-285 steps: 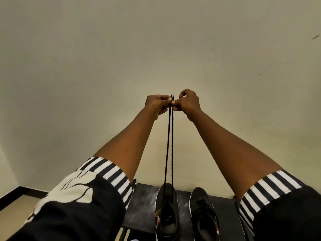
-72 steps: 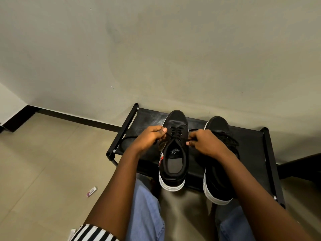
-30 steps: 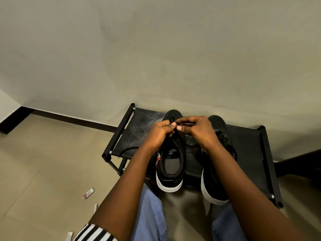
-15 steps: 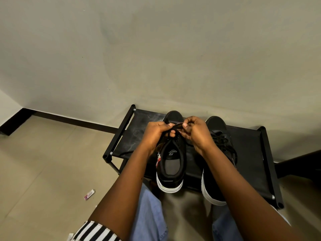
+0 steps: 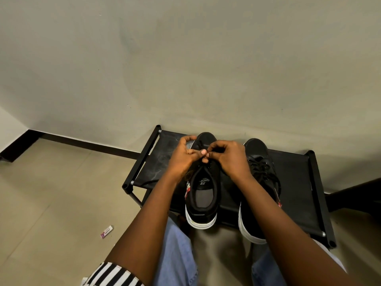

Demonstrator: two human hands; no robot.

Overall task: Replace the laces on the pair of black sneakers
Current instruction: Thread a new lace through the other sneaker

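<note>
Since half second ago: hands shifted slightly nearer over left sneaker (image 5: pixel 203 188). Left hand (image 5: pixel 182 156) and right hand (image 5: pixel 229 156) both pinch lace (image 5: pixel 199 145), fingertips touching. Both sneakers on black surface (image 5: pixel 294 182), toes toward far wall, long axis near-far. Right sneaker (image 5: pixel 258 182) laced.

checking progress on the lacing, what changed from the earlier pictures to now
The left hand and right hand came down from holding the black lace stretched high overhead. They now pinch it together, fingertips touching, over the left sneaker. That sneaker, the laced right sneaker and the black rack stayed put.
</note>
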